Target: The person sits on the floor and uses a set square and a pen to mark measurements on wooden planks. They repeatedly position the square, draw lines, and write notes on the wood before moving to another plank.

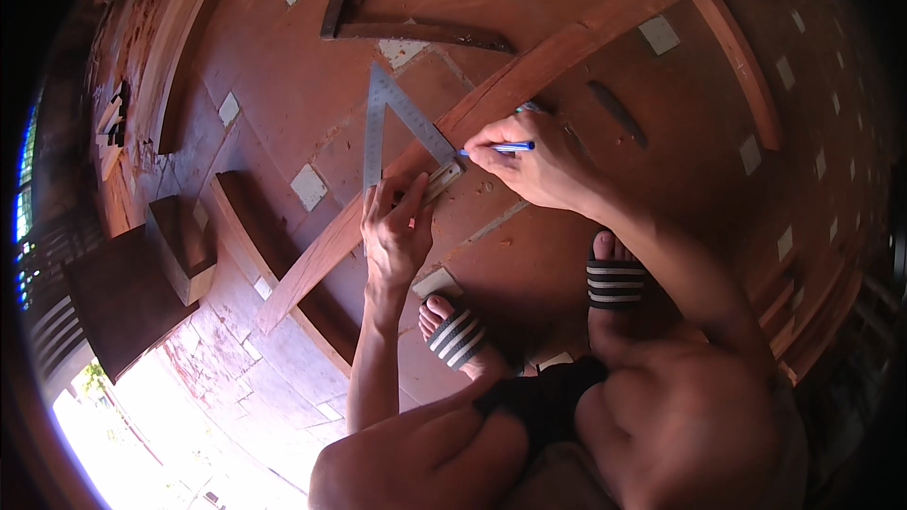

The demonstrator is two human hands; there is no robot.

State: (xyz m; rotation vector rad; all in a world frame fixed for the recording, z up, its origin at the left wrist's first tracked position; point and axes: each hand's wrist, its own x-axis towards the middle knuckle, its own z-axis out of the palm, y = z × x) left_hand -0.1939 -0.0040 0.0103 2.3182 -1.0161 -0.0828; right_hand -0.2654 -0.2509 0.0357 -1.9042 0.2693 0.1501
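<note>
On the tiled floor [524, 274], my left hand [397, 227], near the middle of the frame, grasps the thick edge of a metal triangular square [412, 115] set across a long wooden plank [498, 94] that runs from upper right to lower left. My right hand [534, 168], just right of centre, pinches a blue pen [511, 146], its tip close by the square's corner; I cannot tell whether it touches the wood. A dark slender piece [619, 113] lies upper right of centre

One wide fisheye view looks steeply down from the person's head, close above the bare bent knees [685, 416], past them onto the reddish-brown tiled floor [534, 260] ahead.
</note>
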